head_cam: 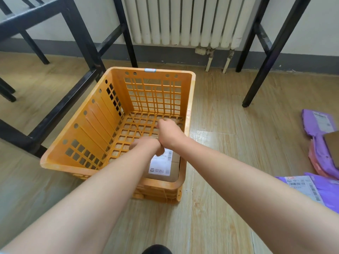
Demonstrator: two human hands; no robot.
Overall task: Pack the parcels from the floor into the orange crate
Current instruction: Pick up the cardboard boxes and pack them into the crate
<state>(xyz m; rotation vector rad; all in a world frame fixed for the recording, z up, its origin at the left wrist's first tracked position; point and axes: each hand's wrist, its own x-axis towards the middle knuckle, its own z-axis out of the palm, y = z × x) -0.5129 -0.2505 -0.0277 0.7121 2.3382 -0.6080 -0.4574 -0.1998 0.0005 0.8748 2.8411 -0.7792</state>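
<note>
floor (pixel 220 125): wood-look boards; the parcels not yet packed lie well off to the right, so each next trip is a reach to that side.
orange crate (pixel 190 107): stands on the floor in front of the person, open top, lattice bottom mostly bare.
waiting parcels: purple mailers (pixel 319 123) stacked with a pink mailer (pixel 315 162) and a brown flat piece (pixel 332 143); another purple mailer (pixel 326 191) lies nearer.
cardboard parcel (pixel 175 169): already inside the crate, lying flat in the near right corner, white label (pixel 161 165) facing up.
right hand (pixel 167 131): inside the crate above the parcel's far end, knuckles up, fingers curled under; whether they grip the parcel's edge i cannot tell.
left hand (pixel 145 145): at the parcel's left far corner, partly under the right wrist; its fingers are hidden, so i cannot tell their state.
step in hand: seating this parcel, by my reading.
doing it well: press it flat and tight against the near and right walls, so the bare lattice beside it stays free for the soft mailers.
</note>
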